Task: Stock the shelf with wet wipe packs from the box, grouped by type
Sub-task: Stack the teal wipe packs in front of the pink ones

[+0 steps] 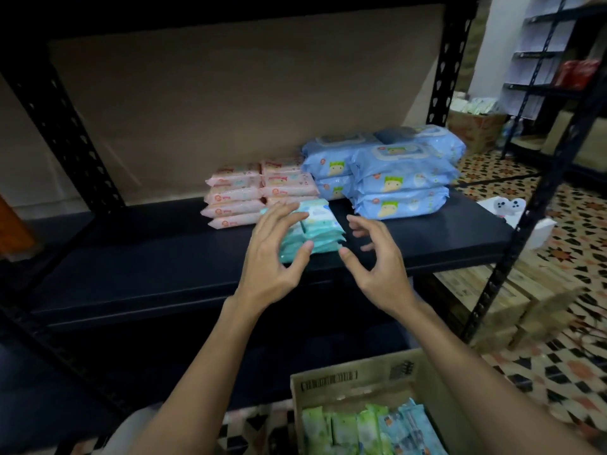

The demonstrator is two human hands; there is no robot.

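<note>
On the black shelf, a stack of teal packs sits before the pink packs, with blue packs to the right. Left hand rests spread on the teal stack; right hand hovers just beside it, fingers apart, holding nothing. Below, the box holds green and blue packs.

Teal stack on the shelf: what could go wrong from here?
1. The teal stack looks uneven; the left hand touching it could topple it.
2. It sits close to the pink packs, so types may mix.
3. The right hand hovers beside it, holding nothing, so that side is unsupported.
</note>
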